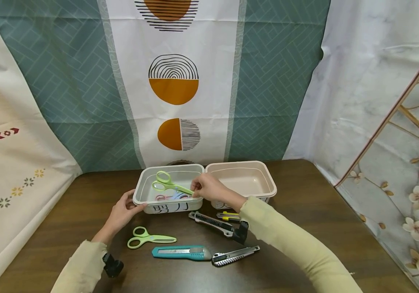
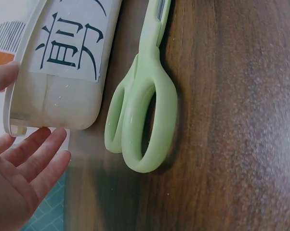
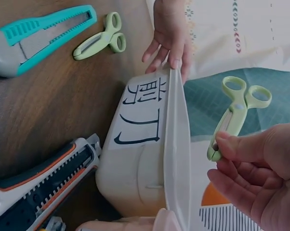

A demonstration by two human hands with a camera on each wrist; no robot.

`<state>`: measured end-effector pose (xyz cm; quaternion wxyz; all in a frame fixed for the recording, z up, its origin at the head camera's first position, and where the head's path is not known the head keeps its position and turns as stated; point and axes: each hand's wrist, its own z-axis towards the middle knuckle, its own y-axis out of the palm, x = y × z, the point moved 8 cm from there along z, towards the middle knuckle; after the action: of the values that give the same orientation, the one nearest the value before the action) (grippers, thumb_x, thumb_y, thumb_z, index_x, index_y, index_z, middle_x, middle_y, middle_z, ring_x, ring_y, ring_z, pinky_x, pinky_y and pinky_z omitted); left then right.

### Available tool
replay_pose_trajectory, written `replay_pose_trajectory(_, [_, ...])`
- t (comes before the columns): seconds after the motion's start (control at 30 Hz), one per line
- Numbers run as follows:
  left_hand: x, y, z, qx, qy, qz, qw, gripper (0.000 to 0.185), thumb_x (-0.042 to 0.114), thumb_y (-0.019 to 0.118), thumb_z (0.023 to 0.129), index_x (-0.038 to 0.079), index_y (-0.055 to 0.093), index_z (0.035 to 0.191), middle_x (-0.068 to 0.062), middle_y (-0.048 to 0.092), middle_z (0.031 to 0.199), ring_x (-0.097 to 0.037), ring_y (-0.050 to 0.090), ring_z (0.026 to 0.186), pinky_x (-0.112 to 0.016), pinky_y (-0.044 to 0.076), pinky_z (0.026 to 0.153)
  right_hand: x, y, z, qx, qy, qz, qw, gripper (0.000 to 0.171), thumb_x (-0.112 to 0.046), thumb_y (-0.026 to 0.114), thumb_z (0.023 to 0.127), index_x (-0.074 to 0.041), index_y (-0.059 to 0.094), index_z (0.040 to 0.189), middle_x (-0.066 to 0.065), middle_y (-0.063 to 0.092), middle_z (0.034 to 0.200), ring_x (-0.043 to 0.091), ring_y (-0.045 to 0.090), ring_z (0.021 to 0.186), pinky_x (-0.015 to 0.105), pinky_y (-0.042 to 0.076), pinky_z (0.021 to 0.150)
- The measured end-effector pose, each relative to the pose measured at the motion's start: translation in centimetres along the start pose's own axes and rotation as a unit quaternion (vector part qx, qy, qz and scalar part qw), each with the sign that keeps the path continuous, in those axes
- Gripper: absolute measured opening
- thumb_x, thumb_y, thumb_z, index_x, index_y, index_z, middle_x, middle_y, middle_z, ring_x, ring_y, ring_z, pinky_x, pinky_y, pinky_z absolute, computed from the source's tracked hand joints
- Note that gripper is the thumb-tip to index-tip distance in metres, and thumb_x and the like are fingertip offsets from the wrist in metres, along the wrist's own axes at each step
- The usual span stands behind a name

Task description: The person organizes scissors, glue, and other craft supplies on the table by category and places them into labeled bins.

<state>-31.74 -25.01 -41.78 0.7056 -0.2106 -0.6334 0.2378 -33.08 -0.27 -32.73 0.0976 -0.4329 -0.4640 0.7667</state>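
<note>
My right hand point(image 1: 207, 187) pinches a pair of light green scissors point(image 1: 165, 184) by the blade end, thumb against the tip. Their handle loops point up and away over the grey-white box point(image 1: 173, 207), which carries a label with black characters. Inside that box lie blue and pink-handled scissors point(image 1: 176, 197), partly hidden by the green pair. At the box's left end, my left hand point(image 2: 19, 168) touches the rim with its thumb, its fingers fairly straight along the end. Another green pair of scissors point(image 2: 152, 125) lies on the table in front of the left hand.
A beige-pink box point(image 1: 238, 173) stands right beside the grey-white one. In front lie a teal box cutter point(image 1: 182, 252), a silver box cutter point(image 1: 235, 256), a grey-and-black box cutter point(image 1: 211, 223) and a yellow-and-black one point(image 1: 228, 216). Patterned cloth point(image 1: 173, 122) hangs behind the table.
</note>
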Motion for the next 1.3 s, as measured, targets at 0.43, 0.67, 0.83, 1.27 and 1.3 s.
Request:
replay_pose_trajectory(0.43, [-0.1,0.0,-0.1,-0.002,0.003,-0.006,1.0,0.072,0.029,0.065,0.084,-0.002,0.028,0.136,-0.028,0.054,0.117,-0.033,0.057,0.098,-0.023,0.045,0.068,1.1,0.9,1.2,-0.002,0.0,0.006,1.0,0.008,-0.003,0.073,0.074,-0.002,0.066,0.077,0.004,0.065,0.069,0.006,0.054,0.059,0.017,0.042,0.056])
replay_pose_trajectory(0.67, [0.1,0.0,-0.1,0.0,0.005,-0.001,1.0,0.07,0.027,0.066,0.084,-0.002,0.029,0.136,-0.028,0.054,0.117,-0.031,0.057,0.098,-0.024,0.046,0.069,1.3,0.8,1.3,0.002,0.002,0.019,1.0,0.008,-0.001,0.073,0.073,-0.001,0.065,0.076,0.006,0.065,0.068,0.006,0.052,0.058,0.018,0.04,0.055])
replay_pose_trajectory(0.83, [0.0,0.0,-0.1,-0.003,0.004,-0.004,1.0,0.071,0.028,0.065,0.084,-0.002,0.028,0.136,-0.028,0.053,0.118,-0.032,0.057,0.099,-0.023,0.046,0.069,1.5,1.0,1.6,0.002,0.003,0.022,1.0,0.007,0.0,0.072,0.073,-0.001,0.066,0.076,0.007,0.066,0.068,0.006,0.056,0.058,0.017,0.041,0.055])
replay_pose_trajectory(1.27, [-0.2,0.1,-0.1,-0.001,0.002,-0.003,1.0,0.072,0.029,0.066,0.084,-0.003,0.028,0.136,-0.028,0.053,0.118,-0.032,0.057,0.098,-0.028,0.047,0.072,1.7,1.7,2.4,0.012,-0.003,0.026,1.0,0.009,-0.001,0.072,0.074,0.0,0.066,0.08,0.007,0.066,0.071,0.008,0.059,0.062,0.017,0.045,0.059])
replay_pose_trajectory(1.3, [-0.2,0.1,-0.1,-0.001,0.002,-0.003,1.0,0.072,0.029,0.065,0.084,-0.002,0.028,0.136,-0.028,0.053,0.118,-0.032,0.057,0.098,-0.028,0.047,0.072,1.8,1.8,2.4,0.01,-0.005,0.027,1.0,0.008,-0.001,0.072,0.074,0.0,0.066,0.08,0.006,0.066,0.071,0.008,0.058,0.062,0.017,0.045,0.059])
